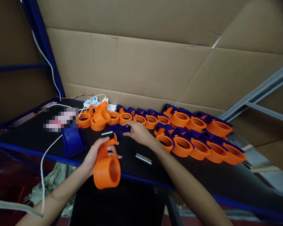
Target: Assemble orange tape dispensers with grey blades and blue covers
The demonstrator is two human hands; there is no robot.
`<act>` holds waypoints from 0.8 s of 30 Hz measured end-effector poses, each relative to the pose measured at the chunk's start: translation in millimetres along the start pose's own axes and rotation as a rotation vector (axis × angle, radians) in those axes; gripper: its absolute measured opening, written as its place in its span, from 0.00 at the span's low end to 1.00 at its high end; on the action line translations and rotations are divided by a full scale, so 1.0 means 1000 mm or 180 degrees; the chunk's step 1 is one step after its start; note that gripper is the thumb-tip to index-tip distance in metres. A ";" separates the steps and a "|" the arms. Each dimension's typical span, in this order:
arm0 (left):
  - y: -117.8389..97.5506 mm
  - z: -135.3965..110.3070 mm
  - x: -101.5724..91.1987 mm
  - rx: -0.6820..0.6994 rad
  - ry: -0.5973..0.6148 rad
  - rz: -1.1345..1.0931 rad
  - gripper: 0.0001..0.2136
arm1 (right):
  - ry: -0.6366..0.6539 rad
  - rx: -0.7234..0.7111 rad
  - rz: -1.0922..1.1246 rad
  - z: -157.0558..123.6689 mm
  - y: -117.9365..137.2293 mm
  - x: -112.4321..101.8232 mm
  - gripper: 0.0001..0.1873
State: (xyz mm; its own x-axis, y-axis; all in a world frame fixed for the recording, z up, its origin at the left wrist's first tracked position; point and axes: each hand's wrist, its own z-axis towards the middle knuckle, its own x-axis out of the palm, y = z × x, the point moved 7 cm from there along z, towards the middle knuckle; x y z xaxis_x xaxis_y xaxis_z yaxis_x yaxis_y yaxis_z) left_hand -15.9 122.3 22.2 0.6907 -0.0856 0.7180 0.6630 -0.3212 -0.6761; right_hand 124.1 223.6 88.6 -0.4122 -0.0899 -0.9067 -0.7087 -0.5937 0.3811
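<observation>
My left hand [96, 154] is closed around the handle of an orange tape dispenser [107, 172], its ring hanging low over the table's front edge. At the dispenser's upper end sits a black piece with a serrated metal blade [107, 133]. My right hand [138, 131] reaches over a small heap of dark blue plastic parts [118, 129], thumb and forefinger apart. Whether its fingertips touch those parts I cannot make out. Below the right hand, a flat metal strip [143, 158] lies on the black tabletop [129, 169].
Rows of orange and blue tape dispensers [199, 149] stand to the right and behind. Loose orange dispenser bodies [97, 121] are at back left, near a power strip [93, 102]. Stacked blue curved plates [73, 141] lie left. A white cable [48, 152] crosses the left edge.
</observation>
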 end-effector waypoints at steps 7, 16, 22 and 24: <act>-0.002 0.002 -0.001 0.0354 -0.0210 0.0171 0.10 | 0.0179 -0.0410 0.1964 -0.019 0.025 -0.007 0.26; -0.003 0.003 -0.004 0.0323 -0.0213 0.0250 0.13 | -0.0130 -0.0805 0.1287 -0.025 0.038 0.005 0.25; -0.004 0.004 -0.003 0.0287 -0.0239 0.0345 0.12 | -0.0262 -0.1208 0.1049 -0.028 0.044 0.002 0.23; -0.003 0.004 -0.003 0.0222 -0.0239 0.0347 0.12 | -0.0248 -0.1310 0.1001 -0.029 0.046 0.003 0.22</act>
State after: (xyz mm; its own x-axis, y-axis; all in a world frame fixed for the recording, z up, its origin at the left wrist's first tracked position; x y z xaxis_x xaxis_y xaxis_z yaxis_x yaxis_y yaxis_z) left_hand -18.7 127.1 21.6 0.7776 -0.0448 0.6272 0.5996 -0.2474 -0.7611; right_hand 106.9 172.8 98.0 -0.6213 -0.2639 -0.7378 -0.2668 -0.8141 0.5159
